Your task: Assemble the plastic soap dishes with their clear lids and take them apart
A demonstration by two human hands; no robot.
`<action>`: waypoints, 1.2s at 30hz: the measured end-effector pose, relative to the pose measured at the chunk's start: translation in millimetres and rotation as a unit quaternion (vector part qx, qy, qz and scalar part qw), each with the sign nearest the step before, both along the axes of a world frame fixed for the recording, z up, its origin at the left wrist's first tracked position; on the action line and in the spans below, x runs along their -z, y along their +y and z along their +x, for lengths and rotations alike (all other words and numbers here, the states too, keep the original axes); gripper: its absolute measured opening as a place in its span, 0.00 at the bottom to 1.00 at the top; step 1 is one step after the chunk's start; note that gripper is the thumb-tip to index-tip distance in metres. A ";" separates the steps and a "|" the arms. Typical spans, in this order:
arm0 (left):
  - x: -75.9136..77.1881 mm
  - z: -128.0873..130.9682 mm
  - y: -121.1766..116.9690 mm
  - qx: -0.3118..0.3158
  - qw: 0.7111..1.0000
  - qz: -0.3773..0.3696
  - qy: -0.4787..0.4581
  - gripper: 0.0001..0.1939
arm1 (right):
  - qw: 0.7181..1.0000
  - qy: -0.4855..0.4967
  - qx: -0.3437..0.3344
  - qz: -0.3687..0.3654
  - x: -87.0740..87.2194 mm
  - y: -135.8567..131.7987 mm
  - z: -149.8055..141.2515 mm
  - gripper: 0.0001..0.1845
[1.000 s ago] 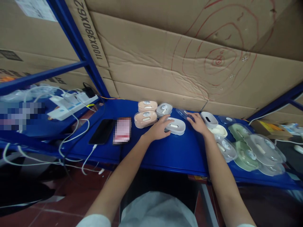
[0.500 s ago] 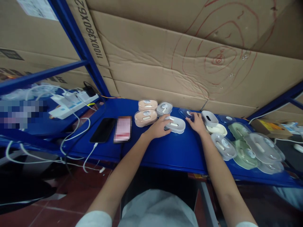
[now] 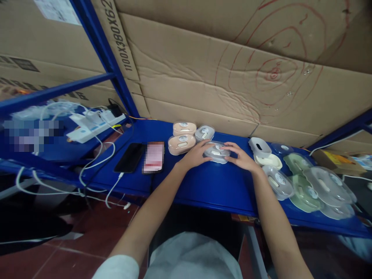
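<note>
A grey oval box (image 3: 221,159) sits on the blue table, with a clear plastic lid (image 3: 218,147) bearing a round sticker over its top. My left hand (image 3: 198,154) grips the box's left end, its fingers curled round the side. From the right, my right hand (image 3: 240,157) holds the lid's edge, thumb low and fingers on top. Whether the lid is fully seated, I cannot tell. Behind the left hand stands another lidded grey box (image 3: 204,133), beside two peach boxes (image 3: 181,144) with clear lids.
An unlidded grey box (image 3: 259,147) rests by a cream piece (image 3: 270,161) to the right. Lidded grey (image 3: 278,183) and green boxes (image 3: 304,193) cluster farther right, near a loose clear lid (image 3: 281,148). Two phones (image 3: 130,157) lie left; a cardboard wall (image 3: 186,77) stands behind.
My right hand has brought the clear lid leftward from the back of the table onto the grey box. The left hand stays at the box. The view has shifted slightly.
</note>
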State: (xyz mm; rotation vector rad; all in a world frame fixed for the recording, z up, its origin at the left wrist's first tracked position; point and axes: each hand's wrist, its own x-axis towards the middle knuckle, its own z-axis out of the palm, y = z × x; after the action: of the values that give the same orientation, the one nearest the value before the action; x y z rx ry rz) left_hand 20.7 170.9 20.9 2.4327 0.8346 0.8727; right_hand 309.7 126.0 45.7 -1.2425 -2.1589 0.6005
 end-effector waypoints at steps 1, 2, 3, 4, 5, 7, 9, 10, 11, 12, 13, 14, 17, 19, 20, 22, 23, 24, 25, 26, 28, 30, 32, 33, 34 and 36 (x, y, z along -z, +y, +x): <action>1.0 0.2 0.8 -0.001 1.000 0.001 -0.001 0.32 | 1.000 -0.001 0.001 0.007 0.2 0.2 -1.5 0.23; 2.0 0.4 1.5 -0.002 1.000 0.003 -0.003 0.32 | 1.000 -0.001 0.003 0.014 0.5 0.5 -2.9 0.23; 2.9 0.6 1.9 -0.003 1.000 0.005 -0.004 0.32 | 1.000 -0.002 0.006 0.022 0.9 0.6 -4.3 0.24; 3.7 0.8 2.3 -0.004 1.000 0.007 -0.005 0.31 | 0.999 -0.003 0.009 0.030 1.3 0.7 -5.6 0.24; 4.6 1.0 2.5 -0.004 1.000 0.008 -0.005 0.31 | 0.999 -0.005 0.013 0.038 1.6 0.5 -6.8 0.24; 6.3 1.4 2.5 -0.002 1.000 0.009 -0.004 0.31 | 0.998 -0.012 0.018 0.052 1.6 -0.7 -9.1 0.24; 8.1 1.8 2.0 0.002 1.000 0.008 0.000 0.31 | 0.997 -0.026 0.024 0.063 1.2 -3.3 -11.3 0.25; 9.0 2.0 1.6 0.004 1.000 0.008 0.002 0.31 | 0.997 -0.034 0.027 0.067 0.9 -4.9 -12.5 0.26; 9.8 2.2 1.1 0.006 1.000 0.007 0.005 0.31 | 0.996 -0.043 0.030 0.071 0.7 -6.7 -13.8 0.27; 10.4 2.4 0.6 0.008 1.000 0.006 0.007 0.31 | 0.995 -0.053 0.034 0.074 0.4 -8.4 -15.1 0.28; 10.9 2.6 0.0 0.009 1.000 0.006 0.009 0.31 | 0.994 -0.062 0.038 0.077 0.1 -10.0 -16.4 0.29; 11.1 2.8 -0.7 0.010 1.000 0.005 0.011 0.31 | 0.993 -0.072 0.042 0.080 -0.4 -11.4 -17.6 0.29; 10.3 3.8 -3.1 0.009 1.000 0.005 0.017 0.31 | 0.990 -0.102 0.053 0.081 -2.6 -14.6 -19.1 0.29; 8.3 5.1 -5.2 0.003 1.000 0.006 0.021 0.32 | 0.987 -0.125 0.070 0.079 -4.3 -15.8 -17.3 0.29; 7.0 5.8 -6.5 -0.002 1.000 0.007 0.023 0.32 | 0.984 -0.137 0.085 0.078 -4.9 -16.1 -15.5 0.28; 3.8 7.4 -8.9 -0.017 0.999 0.011 0.028 0.34 | 0.976 -0.158 0.128 0.078 -5.0 -16.0 -10.9 0.28; 2.0 8.0 -9.9 -0.025 0.999 0.013 0.031 0.35 | 0.971 -0.165 0.153 0.081 -4.4 -15.7 -8.6 0.29; 0.3 8.5 -10.8 -0.032 0.999 0.015 0.034 0.35 | 0.963 -0.174 0.187 0.080 -3.4 -15.4 -6.5 0.30; -1.2 8.8 -11.5 -0.037 0.999 0.016 0.036 0.34 | 0.952 -0.186 0.230 0.074 -2.1 -15.0 -4.7 0.32; -2.5 9.0 -12.1 -0.040 0.998 0.018 0.038 0.33 | 0.939 -0.198 0.276 0.062 -0.4 -14.7 -3.3 0.34; -4.0 9.1 -12.7 -0.039 0.998 0.022 0.040 0.30 | 0.906 -0.216 0.364 0.026 3.3 -14.5 -0.9 0.36; -4.2 9.3 -12.9 -0.033 0.998 0.026 0.044 0.26 | 0.880 -0.217 0.422 -0.010 7.4 -14.4 1.4 0.38; -3.6 9.7 -13.1 -0.027 0.998 0.030 0.048 0.22 | 0.871 -0.204 0.447 -0.028 11.4 -14.1 4.2 0.40; -3.2 9.9 -13.1 -0.024 0.998 0.032 0.050 0.21 | 0.868 -0.195 0.455 -0.033 13.2 -13.8 5.8 0.41; -2.9 10.2 -13.2 -0.021 0.998 0.034 0.052 0.20 | 0.869 -0.185 0.458 -0.033 14.8 -13.2 7.5 0.42; -2.5 10.9 -13.6 -0.016 0.998 0.038 0.054 0.18 | 0.877 -0.162 0.452 -0.024 16.8 -11.5 11.2 0.43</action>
State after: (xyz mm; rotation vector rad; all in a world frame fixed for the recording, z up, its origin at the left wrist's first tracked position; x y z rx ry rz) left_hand 31.6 157.3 23.3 2.5578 0.8966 0.8034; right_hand 320.9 114.5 28.9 -2.2685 -1.4972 0.0328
